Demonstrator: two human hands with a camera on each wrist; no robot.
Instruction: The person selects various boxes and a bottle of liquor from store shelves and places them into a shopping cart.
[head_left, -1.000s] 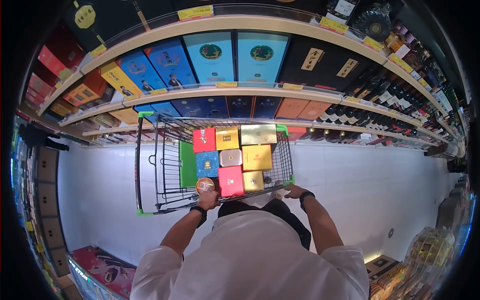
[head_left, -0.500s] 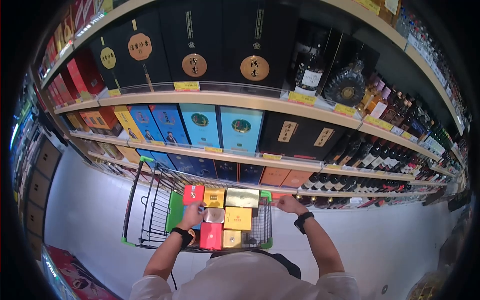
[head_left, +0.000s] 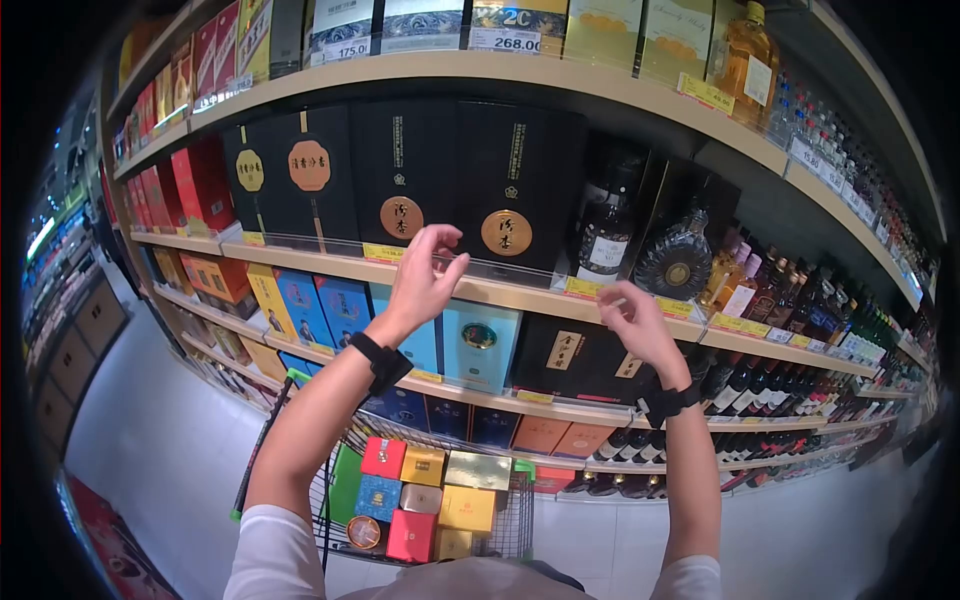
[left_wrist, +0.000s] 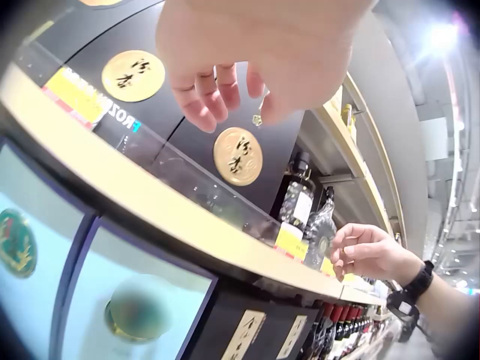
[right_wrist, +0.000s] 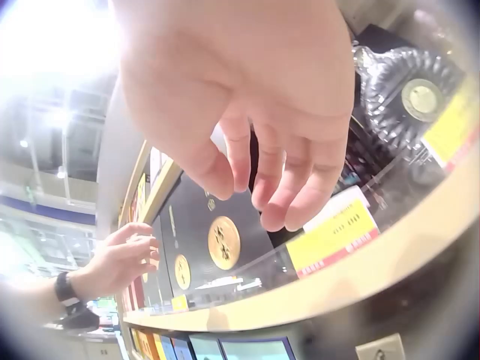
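Note:
Both hands are raised before a shelf of large black boxes with round gold labels. In the head view the left hand (head_left: pixel 425 280) is in front of the shelf edge, below a black box (head_left: pixel 400 165), fingers loosely bent and holding nothing. The right hand (head_left: pixel 640 320) is lower right, near the yellow price tags (head_left: pixel 598 288) under a dark bottle (head_left: pixel 605 225), also empty. In the right wrist view its relaxed fingers (right_wrist: pixel 296 196) hang before a price tag (right_wrist: pixel 334 238). The left wrist view shows the left hand (left_wrist: pixel 255 60) before a black box's gold label (left_wrist: pixel 238 156).
Below stands a shopping cart with several boxes, among them a red box (head_left: pixel 410 535) and a yellow box (head_left: pixel 466 508). A ribbed glass bottle (head_left: pixel 675 260) stands right of the dark bottle. Blue boxes (head_left: pixel 480 340) and wine bottles (head_left: pixel 740 390) fill lower shelves.
The head view has tilted up, showing a higher shelf. Both hands have risen from the cart to the shelf edge, the left from above the boxes, the right from beside the cart's corner.

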